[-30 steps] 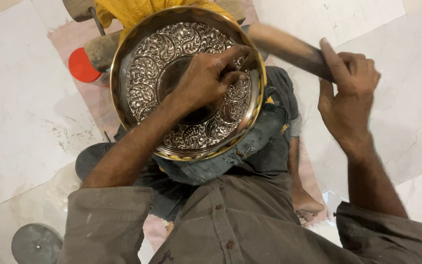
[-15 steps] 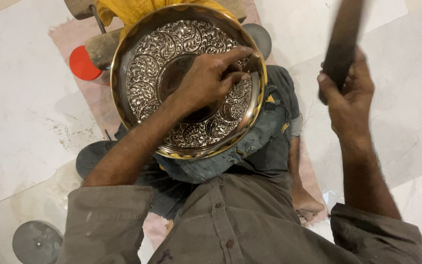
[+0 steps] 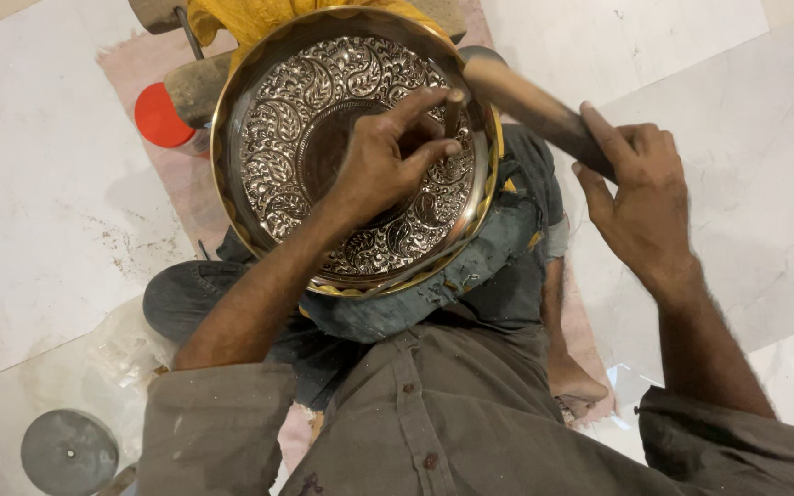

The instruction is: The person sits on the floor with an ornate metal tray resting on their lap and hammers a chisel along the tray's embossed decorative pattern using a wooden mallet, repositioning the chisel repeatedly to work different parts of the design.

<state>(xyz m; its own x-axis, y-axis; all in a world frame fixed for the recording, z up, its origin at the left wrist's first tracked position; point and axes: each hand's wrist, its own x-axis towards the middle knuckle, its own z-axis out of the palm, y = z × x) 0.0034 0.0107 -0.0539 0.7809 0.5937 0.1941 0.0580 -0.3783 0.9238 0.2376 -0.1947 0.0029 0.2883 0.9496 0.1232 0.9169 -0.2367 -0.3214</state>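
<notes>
A person seated on the floor works a punch against an ornate metal plate held in the lap.

The left hand rests on the embossed plate, its fingers pinched around a small punch that stands near the plate's right rim. The right hand has its fingers wrapped tight around a wooden mallet handle, whose far end lies just beside the punch. The plate leans on the knees, over blue jeans, with a red lid and a yellow cloth beyond it and 1 grey disc on the marble floor. A blow landing off the punch's top could strike the pinching fingers or dent the raised leaf pattern; the plate, unclamped on the lap, could also slip and leave a misplaced mark.
</notes>
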